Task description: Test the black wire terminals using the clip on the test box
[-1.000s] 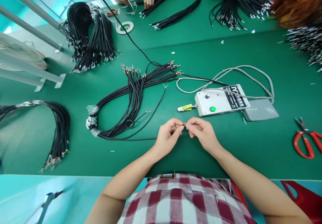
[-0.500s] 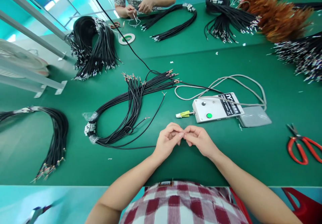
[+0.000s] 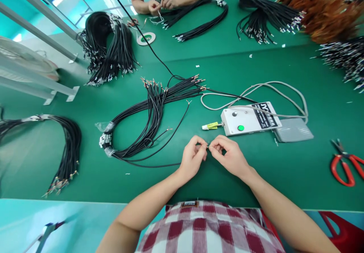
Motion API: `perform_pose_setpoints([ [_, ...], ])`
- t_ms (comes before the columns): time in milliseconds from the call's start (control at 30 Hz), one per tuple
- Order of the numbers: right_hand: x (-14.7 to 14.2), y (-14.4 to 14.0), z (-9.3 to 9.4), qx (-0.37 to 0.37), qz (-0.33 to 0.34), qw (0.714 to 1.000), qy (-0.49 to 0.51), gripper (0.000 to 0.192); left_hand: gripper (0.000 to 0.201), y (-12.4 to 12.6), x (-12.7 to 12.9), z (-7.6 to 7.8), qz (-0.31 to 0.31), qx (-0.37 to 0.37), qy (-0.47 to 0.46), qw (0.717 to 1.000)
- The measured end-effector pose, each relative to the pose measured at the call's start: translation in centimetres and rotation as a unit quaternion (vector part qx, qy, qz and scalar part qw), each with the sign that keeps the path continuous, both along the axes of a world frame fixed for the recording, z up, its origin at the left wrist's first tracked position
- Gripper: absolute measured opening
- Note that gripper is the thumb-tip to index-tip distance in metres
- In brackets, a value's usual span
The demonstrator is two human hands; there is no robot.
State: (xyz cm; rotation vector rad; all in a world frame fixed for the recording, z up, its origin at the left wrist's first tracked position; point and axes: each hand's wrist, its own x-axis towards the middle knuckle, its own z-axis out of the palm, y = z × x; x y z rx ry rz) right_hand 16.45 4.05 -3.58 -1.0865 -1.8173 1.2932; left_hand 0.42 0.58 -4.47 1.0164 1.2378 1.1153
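Note:
My left hand (image 3: 194,154) is closed around the end of a black cable (image 3: 159,166), which runs left to a tied bundle of black cables (image 3: 125,113). Between the two hands a tiny bit of the cable's tip shows. My right hand (image 3: 229,155) pinches at that tip with thumb and forefinger; what lies between its fingertips is too small to make out. Just beyond my hands sits a white box (image 3: 241,120) with a green button and a yellow-and-white tip (image 3: 210,126) on its left end. Two loose cable ends with bared wires lie left of my hands.
Red-handled pliers (image 3: 345,162) lie at the right. A grey pedal (image 3: 294,130) rests beside the box, with a looped grey cord. More black cable bundles (image 3: 68,143) lie left and at the back, near a tape roll (image 3: 146,38). Across the table a person's hands (image 3: 162,3) work on wires.
My fingertips have parted slightly, so the cable's tip shows between them. The view has shifted a little. The person opposite has brought their hands closer together.

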Motion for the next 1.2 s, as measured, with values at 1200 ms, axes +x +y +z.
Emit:
perform_pose_setpoints([
  [1200, 1.7, 0.8, 1.0, 0.388, -0.042, 0.879, -0.275, 0.016, 0.016, 1.7, -2.7, 0.8, -0.052, 0.159, 0.258, 0.952],
])
